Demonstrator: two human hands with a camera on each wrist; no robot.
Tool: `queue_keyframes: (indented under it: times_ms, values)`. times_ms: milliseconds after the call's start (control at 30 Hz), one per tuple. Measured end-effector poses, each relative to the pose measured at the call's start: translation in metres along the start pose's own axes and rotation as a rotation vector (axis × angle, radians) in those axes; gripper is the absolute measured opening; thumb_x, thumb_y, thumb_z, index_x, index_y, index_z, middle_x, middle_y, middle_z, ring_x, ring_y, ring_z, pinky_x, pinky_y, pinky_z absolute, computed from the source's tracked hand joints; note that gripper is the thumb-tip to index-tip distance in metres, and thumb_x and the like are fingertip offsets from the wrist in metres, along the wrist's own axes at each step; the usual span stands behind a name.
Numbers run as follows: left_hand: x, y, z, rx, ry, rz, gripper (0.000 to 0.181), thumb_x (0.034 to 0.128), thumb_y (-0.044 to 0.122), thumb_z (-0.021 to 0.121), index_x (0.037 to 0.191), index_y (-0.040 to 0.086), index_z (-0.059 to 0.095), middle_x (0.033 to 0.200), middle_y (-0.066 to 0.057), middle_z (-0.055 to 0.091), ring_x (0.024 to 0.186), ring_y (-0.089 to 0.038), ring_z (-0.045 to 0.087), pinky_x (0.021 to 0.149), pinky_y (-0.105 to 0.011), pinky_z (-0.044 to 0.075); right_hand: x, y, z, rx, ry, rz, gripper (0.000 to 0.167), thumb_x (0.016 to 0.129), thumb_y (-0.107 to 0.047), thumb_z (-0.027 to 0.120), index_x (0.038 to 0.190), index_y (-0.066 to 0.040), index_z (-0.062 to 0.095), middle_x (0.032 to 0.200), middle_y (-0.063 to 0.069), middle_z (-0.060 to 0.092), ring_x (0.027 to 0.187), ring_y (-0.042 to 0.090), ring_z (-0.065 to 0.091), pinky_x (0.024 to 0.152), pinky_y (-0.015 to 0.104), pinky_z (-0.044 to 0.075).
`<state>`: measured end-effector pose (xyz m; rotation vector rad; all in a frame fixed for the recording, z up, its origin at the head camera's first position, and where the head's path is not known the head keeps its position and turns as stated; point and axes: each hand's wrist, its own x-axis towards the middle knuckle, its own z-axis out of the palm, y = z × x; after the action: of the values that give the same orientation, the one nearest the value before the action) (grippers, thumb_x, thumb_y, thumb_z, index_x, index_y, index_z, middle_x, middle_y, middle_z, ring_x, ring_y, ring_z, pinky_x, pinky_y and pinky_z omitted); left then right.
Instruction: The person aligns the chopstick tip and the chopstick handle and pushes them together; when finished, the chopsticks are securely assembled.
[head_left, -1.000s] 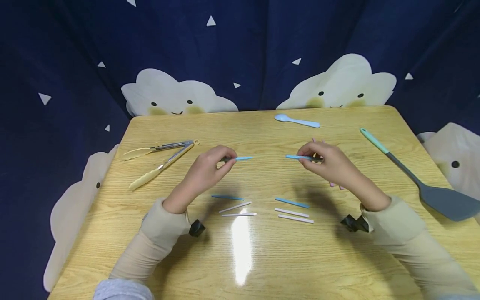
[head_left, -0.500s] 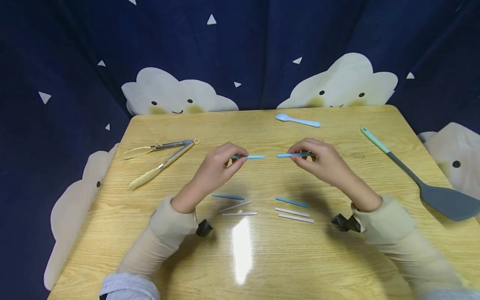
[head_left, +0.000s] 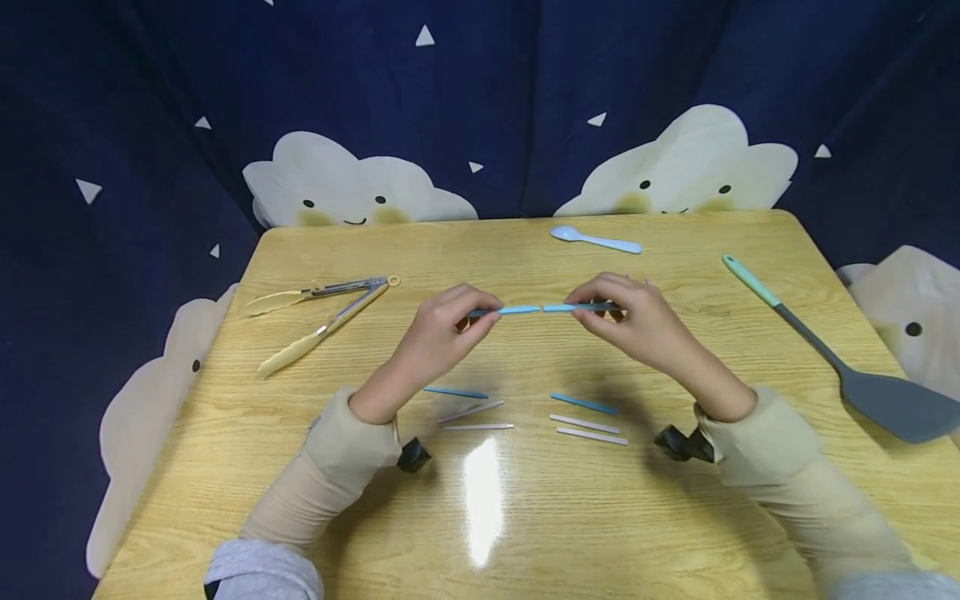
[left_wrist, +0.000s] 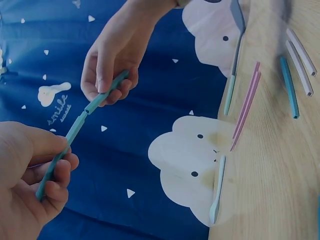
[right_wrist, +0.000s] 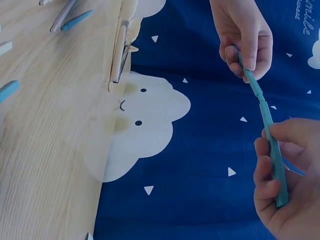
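Over the middle of the table, my left hand (head_left: 455,321) pinches a slim blue chopstick half (head_left: 519,310) between thumb and fingers. Facing it end to end, another blue chopstick half (head_left: 557,308) is held by my right hand (head_left: 630,317). The two pieces line up nearly straight. A narrow peg shows at the joint in the left wrist view, between the left piece (left_wrist: 75,129) and the right piece (left_wrist: 105,99); whether the ends touch I cannot tell. Below lie a blue piece (head_left: 455,392) and pale pieces (head_left: 477,427) left, and a blue piece (head_left: 583,404) and pale pieces (head_left: 591,436) right.
Yellow-tipped tongs (head_left: 330,321) lie spread at the left. A pale blue spoon (head_left: 596,240) rests near the back edge. On the right is a grey spatula (head_left: 840,367) with a green handle. Pink sticks (left_wrist: 246,107) lie on the table, mostly hidden by my right hand in the head view.
Both hands have moved toward each other, left hand rightward and right hand leftward. The wide gap between the two blue chopstick halves has closed to almost nothing.
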<state>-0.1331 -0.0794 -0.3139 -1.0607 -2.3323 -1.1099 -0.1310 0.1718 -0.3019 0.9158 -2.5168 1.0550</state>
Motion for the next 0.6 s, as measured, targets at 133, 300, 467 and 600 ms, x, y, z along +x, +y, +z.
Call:
queue_keyframes:
  times_ms: [133,300,467,600]
  values:
    - [-0.0006,-0.0005,0.0004,-0.004,-0.005,-0.006,0.009,0.0838,0.007,0.062,0.092,0.004,0.065,0.08,-0.002,0.058,0.056,-0.008,0.039,0.05,-0.021,0.035,0.0008,-0.0009,0.0009,0.027,0.004,-0.009,0.013,0.079,0.0,0.065,0.089,-0.009,0.066,0.077,-0.004,0.06,0.056,0.008,0.039,0.06,0.027,0.029]
    - [-0.0016,-0.0002,0.0008,-0.009,-0.01,-0.006,0.008,0.0837,0.006,0.062,0.09,0.004,0.065,0.081,-0.003,0.059,0.057,-0.008,0.04,0.051,-0.02,0.036,0.0017,-0.0031,0.0014,0.054,-0.001,-0.006,0.014,0.079,0.001,0.065,0.088,-0.01,0.066,0.076,-0.005,0.059,0.055,0.008,0.039,0.07,0.035,0.028]
    - [-0.0021,0.0,0.0012,-0.02,-0.009,0.004,0.008,0.083,0.005,0.062,0.09,0.003,0.065,0.082,-0.004,0.06,0.058,-0.007,0.044,0.052,-0.02,0.038,0.001,-0.0039,0.0017,0.062,0.0,0.0,0.014,0.078,0.001,0.066,0.087,-0.01,0.067,0.076,-0.004,0.06,0.058,0.007,0.044,0.084,0.049,0.03]
    - [-0.0019,-0.0007,0.0023,-0.017,-0.001,0.008,0.008,0.0822,0.005,0.063,0.09,0.003,0.066,0.082,-0.005,0.061,0.058,-0.008,0.044,0.051,-0.019,0.038,-0.0004,-0.0052,0.0019,0.046,0.012,0.011,0.013,0.077,0.0,0.068,0.084,-0.01,0.067,0.076,-0.003,0.061,0.06,0.006,0.047,0.094,0.061,0.022]
